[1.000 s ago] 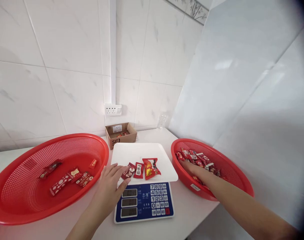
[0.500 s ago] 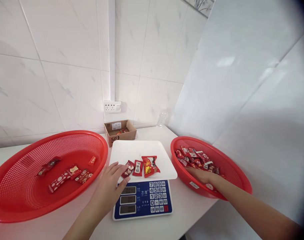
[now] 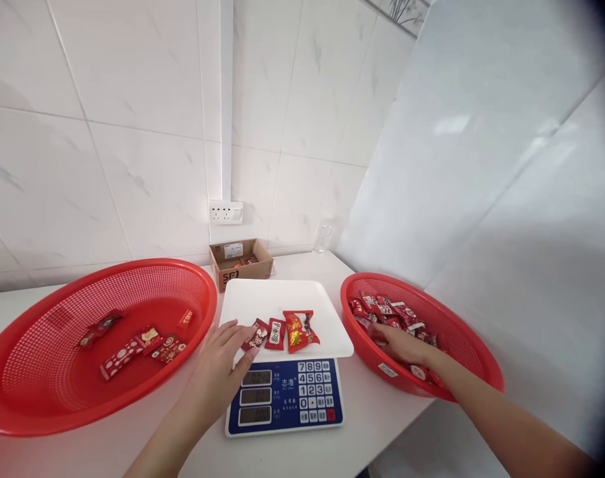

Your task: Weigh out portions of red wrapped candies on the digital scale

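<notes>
Your left hand [image 3: 221,362] is open, fingers spread over the front left edge of the white tray [image 3: 263,295] on the scale [image 3: 285,398], fingertips at the dark red packet [image 3: 255,337]; can't tell if they press it. That packet lies flat, long axis slanting, far end toward your right. Just beside it, the small red packet [image 3: 275,334] points nearly straight away from you. Next, the big red packet [image 3: 301,330] also runs near to far, near end slightly right. Your right hand [image 3: 402,344] reaches into the right basket [image 3: 366,348], fingers curled down among the heaped packets [image 3: 382,308]; tips hidden, can't tell if you grip one. Left basket [image 3: 209,292] holds loose packets; the spotted one [image 3: 121,358] lies diagonally, far end right. Cardboard box [image 3: 250,269] sits behind the tray.
</notes>
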Demonstrator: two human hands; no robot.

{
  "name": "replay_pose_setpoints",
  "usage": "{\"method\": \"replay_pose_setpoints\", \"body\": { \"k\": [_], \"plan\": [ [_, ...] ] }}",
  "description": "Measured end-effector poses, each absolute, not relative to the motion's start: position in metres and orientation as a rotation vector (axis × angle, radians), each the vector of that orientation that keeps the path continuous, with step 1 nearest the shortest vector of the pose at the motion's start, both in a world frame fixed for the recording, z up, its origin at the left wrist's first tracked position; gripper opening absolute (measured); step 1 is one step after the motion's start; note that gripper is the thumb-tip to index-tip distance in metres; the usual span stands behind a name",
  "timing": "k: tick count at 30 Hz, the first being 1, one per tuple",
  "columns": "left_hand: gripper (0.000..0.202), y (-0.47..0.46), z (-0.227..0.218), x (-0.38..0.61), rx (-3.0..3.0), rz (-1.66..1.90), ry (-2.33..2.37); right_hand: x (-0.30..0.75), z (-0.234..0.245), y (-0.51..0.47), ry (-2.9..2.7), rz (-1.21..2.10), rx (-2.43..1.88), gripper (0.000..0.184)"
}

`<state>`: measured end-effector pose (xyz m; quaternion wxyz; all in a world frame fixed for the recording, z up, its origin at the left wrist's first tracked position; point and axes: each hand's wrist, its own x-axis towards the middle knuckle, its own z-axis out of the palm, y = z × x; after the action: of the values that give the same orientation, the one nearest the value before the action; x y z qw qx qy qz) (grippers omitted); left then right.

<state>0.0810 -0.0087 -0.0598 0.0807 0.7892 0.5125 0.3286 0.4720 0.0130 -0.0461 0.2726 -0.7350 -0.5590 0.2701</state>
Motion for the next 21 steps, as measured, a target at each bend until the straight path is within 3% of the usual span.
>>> {"method": "replay_pose_setpoints", "body": {
  "k": [6, 14, 21],
  "plan": [
    [0.032, -0.008, -0.062, 0.081, 2.351, 1.01, 1.494, 0.509, -0.041, 0.022, -1.173, 0.813, -1.873, 0.031],
    [0.036, -0.009, -0.057, 0.082, 2.155, 1.069, 1.421, 0.501, -0.013, 0.027, -0.893, 0.678, -1.553, 0.03],
    [0.052, -0.039, -0.029, 0.103, 1.287, 0.933, 0.93, 0.372, 0.015, 0.0, -0.945, 1.158, -0.984, 0.041]
  ]
}}
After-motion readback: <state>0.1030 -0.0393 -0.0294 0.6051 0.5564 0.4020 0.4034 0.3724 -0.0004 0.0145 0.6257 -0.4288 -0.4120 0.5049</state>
